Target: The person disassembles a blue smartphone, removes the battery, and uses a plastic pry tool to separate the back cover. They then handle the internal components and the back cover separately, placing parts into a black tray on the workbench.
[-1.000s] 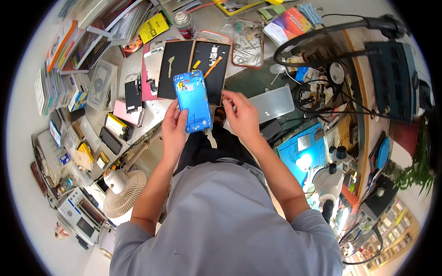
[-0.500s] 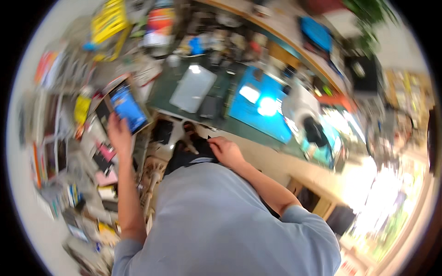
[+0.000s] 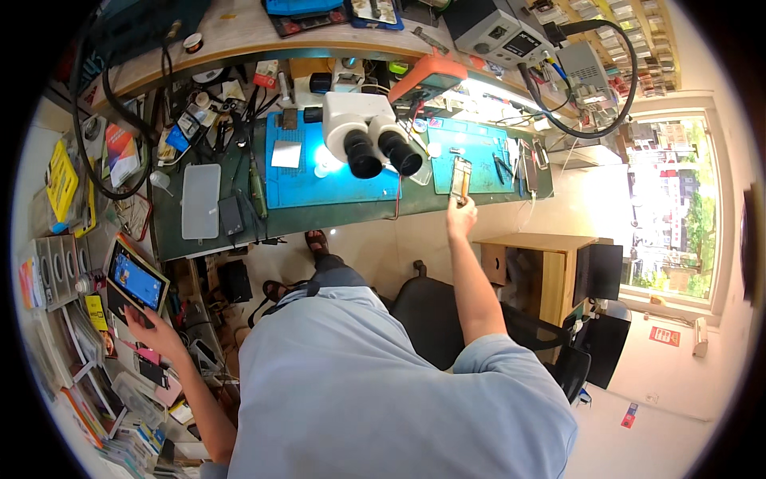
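Observation:
My left hand (image 3: 157,337) reaches to the left, fingers apart, at the lower edge of an open black flat case (image 3: 122,306). The blue phone housing (image 3: 136,275) lies in that case, just beyond my fingers. My right hand (image 3: 461,215) is closed on the lower end of a narrow phone part (image 3: 461,175), metallic and gold, held at the front edge of the right blue mat (image 3: 495,140). Small tools, among them pliers (image 3: 501,168), lie on that mat.
A microscope (image 3: 355,120) stands over the left blue mat (image 3: 295,185). A clear box (image 3: 200,202) sits left of it. A shelf (image 3: 239,29) with devices runs behind. A black chair (image 3: 423,318) and wooden cabinet (image 3: 558,275) stand below the bench; book stacks (image 3: 68,343) crowd the left.
The view has swung right. My left hand has let go of the blue housing, now in the case. My right hand has moved out to the bench and taken hold of a phone part.

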The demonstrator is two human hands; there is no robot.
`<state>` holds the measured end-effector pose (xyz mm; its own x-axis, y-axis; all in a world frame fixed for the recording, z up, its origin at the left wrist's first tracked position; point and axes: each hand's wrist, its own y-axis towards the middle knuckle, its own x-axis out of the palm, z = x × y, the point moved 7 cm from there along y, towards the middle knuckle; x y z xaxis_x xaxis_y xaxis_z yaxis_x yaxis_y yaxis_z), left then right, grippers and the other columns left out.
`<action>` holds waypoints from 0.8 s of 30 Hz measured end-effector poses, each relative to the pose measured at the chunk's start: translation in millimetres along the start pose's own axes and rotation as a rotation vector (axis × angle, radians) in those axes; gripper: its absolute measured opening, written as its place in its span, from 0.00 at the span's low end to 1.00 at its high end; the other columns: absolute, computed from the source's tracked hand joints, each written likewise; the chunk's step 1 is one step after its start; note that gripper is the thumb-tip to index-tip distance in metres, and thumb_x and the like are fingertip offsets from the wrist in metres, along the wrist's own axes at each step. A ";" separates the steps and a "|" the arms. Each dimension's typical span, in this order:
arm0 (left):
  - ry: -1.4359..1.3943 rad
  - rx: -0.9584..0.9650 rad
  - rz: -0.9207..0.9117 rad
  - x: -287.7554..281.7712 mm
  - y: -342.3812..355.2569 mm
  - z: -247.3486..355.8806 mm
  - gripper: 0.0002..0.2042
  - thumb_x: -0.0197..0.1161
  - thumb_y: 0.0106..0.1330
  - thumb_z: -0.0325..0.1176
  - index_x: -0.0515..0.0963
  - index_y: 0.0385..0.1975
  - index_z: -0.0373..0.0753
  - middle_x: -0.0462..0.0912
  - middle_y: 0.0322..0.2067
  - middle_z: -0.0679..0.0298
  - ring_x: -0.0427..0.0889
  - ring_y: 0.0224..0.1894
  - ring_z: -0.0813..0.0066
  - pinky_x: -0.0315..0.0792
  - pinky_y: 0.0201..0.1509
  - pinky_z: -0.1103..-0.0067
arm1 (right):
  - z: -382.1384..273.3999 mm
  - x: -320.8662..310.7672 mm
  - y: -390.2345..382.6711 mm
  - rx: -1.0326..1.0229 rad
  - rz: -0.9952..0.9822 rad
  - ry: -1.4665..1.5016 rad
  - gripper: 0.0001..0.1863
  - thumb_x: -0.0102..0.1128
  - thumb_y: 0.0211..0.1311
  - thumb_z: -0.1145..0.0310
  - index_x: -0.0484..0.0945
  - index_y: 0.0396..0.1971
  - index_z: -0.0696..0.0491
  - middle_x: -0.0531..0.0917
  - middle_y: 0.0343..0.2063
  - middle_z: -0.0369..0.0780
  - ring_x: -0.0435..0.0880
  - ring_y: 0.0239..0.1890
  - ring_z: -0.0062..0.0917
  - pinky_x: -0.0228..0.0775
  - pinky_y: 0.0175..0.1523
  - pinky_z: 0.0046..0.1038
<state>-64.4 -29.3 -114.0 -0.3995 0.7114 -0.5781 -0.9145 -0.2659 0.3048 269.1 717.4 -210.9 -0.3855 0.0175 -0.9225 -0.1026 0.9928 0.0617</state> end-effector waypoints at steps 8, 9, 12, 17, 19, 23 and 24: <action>0.019 -0.124 0.065 38.3 -52.8 39.0 0.25 0.53 0.71 0.29 0.59 0.66 0.32 0.67 0.62 0.50 0.71 0.61 0.61 0.66 0.63 0.71 | 13.5 36.9 48.4 -0.120 -0.205 -0.194 0.43 0.67 0.49 0.47 0.63 0.65 0.46 0.73 0.55 0.50 0.69 0.58 0.46 0.61 0.64 0.41; -0.006 -0.096 0.051 43.7 -59.6 37.6 0.24 0.53 0.70 0.27 0.59 0.65 0.32 0.68 0.60 0.50 0.72 0.60 0.61 0.66 0.63 0.71 | 5.4 32.7 45.1 -0.118 -0.225 -0.170 0.42 0.67 0.50 0.48 0.64 0.65 0.46 0.72 0.55 0.49 0.69 0.58 0.45 0.62 0.64 0.41; -0.128 -0.203 -0.048 71.6 -93.5 37.2 0.24 0.52 0.70 0.25 0.59 0.65 0.32 0.69 0.59 0.50 0.72 0.59 0.61 0.65 0.64 0.70 | 8.5 15.3 43.9 0.004 -0.270 0.226 0.33 0.62 0.57 0.55 0.68 0.63 0.48 0.78 0.47 0.44 0.76 0.51 0.36 0.69 0.58 0.37; -0.497 -0.325 -0.451 144.8 -148.5 74.3 0.21 0.54 0.70 0.25 0.64 0.62 0.35 0.77 0.50 0.57 0.78 0.49 0.72 0.72 0.54 0.76 | -28.7 -8.7 -69.1 0.697 -1.154 1.579 0.26 0.52 0.63 0.57 0.71 0.57 0.56 0.79 0.49 0.45 0.79 0.47 0.31 0.74 0.51 0.31; -0.606 -0.361 -0.760 175.1 -155.7 104.4 0.18 0.54 0.71 0.26 0.68 0.59 0.34 0.79 0.46 0.57 0.81 0.44 0.73 0.74 0.48 0.79 | -54.2 -39.4 -132.4 0.791 -1.435 1.568 0.28 0.52 0.61 0.54 0.71 0.57 0.56 0.76 0.53 0.49 0.77 0.51 0.34 0.74 0.51 0.31; -0.740 -0.364 -1.080 183.8 -143.7 158.0 0.18 0.52 0.72 0.27 0.66 0.61 0.34 0.78 0.48 0.57 0.81 0.44 0.74 0.75 0.47 0.80 | -123.2 -50.3 -213.3 0.642 -2.031 1.449 0.34 0.53 0.57 0.50 0.69 0.59 0.57 0.75 0.53 0.49 0.76 0.51 0.34 0.71 0.52 0.30; -0.773 -0.380 -1.101 177.9 -134.8 170.7 0.19 0.53 0.72 0.27 0.66 0.62 0.35 0.78 0.48 0.57 0.81 0.44 0.74 0.75 0.47 0.80 | -144.2 -46.5 -225.7 0.597 -2.119 1.341 0.33 0.54 0.56 0.52 0.70 0.59 0.57 0.76 0.52 0.48 0.76 0.50 0.33 0.71 0.52 0.30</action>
<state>-1.4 244.1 -128.8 0.5478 0.8090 0.2132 -0.7430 0.5876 -0.3204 177.9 475.4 -127.0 -0.2672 -0.3029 0.9148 -0.8295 -0.4109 -0.3783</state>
